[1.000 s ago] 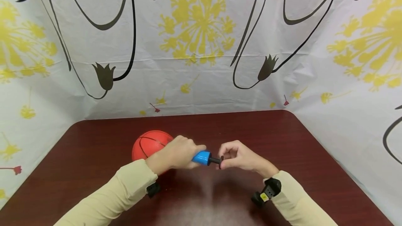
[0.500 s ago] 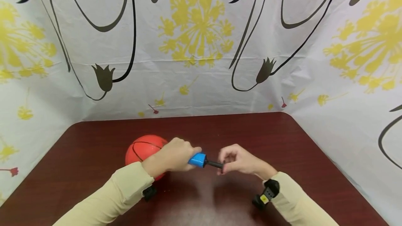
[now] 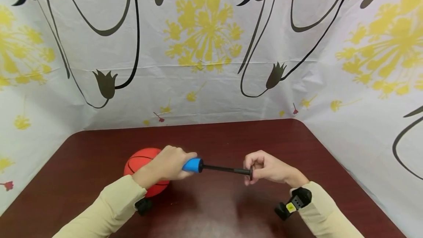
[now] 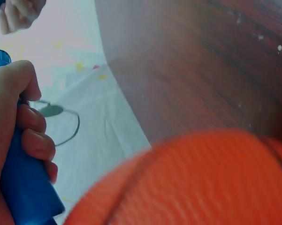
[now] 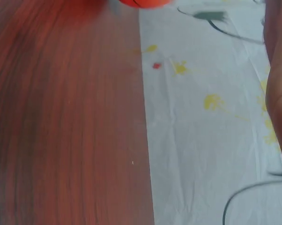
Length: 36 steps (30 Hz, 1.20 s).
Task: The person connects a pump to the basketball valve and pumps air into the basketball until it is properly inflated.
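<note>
My left hand (image 3: 168,162) grips the blue barrel of a hand pump (image 3: 193,165), held roughly level above the table. In the left wrist view, curled fingers (image 4: 37,143) wrap round that barrel. A thin black rod (image 3: 221,168) sticks out of its right end. At the rod's far end, the thumb and fingers of my right hand (image 3: 269,168) pinch a small black end piece. Partly hidden behind the left hand and forearm is a red-orange basketball (image 3: 137,160) with black lines. The right wrist view catches only an edge of the right hand (image 5: 280,89).
A dark red-brown table (image 3: 211,139) with rounded far corners lies beneath both hands. White cloth (image 3: 205,98) printed with yellow and grey flowers hangs behind it and along the sides. Dark wrist cameras (image 3: 294,203) sit at both cuffs.
The black rod has come much further out of the blue barrel. My left hand has moved left, and the right hand has moved right with the rod's end.
</note>
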Motion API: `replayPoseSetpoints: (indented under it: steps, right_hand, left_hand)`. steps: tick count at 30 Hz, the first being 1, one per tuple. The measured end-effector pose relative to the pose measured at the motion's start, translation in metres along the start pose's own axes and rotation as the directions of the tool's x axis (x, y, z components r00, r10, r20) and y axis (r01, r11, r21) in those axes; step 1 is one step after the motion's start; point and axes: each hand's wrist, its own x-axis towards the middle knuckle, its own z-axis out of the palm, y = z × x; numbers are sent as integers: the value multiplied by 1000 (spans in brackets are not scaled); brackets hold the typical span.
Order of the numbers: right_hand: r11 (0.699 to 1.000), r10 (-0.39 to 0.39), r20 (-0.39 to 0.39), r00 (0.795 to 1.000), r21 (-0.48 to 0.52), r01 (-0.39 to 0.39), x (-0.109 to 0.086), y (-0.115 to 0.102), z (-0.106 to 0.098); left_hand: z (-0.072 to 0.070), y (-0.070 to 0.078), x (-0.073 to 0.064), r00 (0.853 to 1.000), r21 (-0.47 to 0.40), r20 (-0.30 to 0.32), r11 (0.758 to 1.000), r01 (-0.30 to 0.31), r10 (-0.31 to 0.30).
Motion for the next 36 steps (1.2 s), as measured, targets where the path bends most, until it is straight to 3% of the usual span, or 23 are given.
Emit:
replayPoseSetpoints:
  steps: [3, 8, 13, 16, 18, 22, 26, 33, 36]
  right_hand:
    - [1000, -23, 8, 1000, -17, 23, 2, 1, 0]
    - [986, -68, 39, 997, -151, 73, 28, 10, 6]
    - [976, -64, -6, 998, -211, 61, 43, 17, 12]
    - [980, -25, -1, 1000, -200, 25, 36, 16, 10]
    - [990, -18, 15, 1000, -139, 20, 26, 12, 7]
    - [997, -70, 45, 997, -16, 71, 4, 3, -2]
    - [994, -111, 58, 992, -12, 112, 2, 4, -4]
    - [968, -173, -75, 982, -199, 156, 41, 22, 7]
    - [956, -161, -82, 984, -261, 134, 44, 22, 9]
  left_hand:
    - [-1, 1, -1, 1000, -5, 12, 1000, 5, -5]
    - [-2, 12, 11, 999, -9, 1, 999, -48, 48]
    - [-1, 18, 17, 999, -15, -15, 999, -50, 50]
    - [0, 18, 16, 998, 2, 11, 998, -67, 67]
    - [-1, 17, 16, 997, 12, 22, 997, -76, 76]
    - [-5, 12, 13, 998, 25, 36, 999, -44, 44]
    - [-5, 8, 11, 998, 15, 69, 1000, -7, 6]
    - [-6, 13, 21, 999, -21, 45, 1000, -8, 9]
    - [-4, 16, 23, 997, -39, 68, 999, -18, 20]
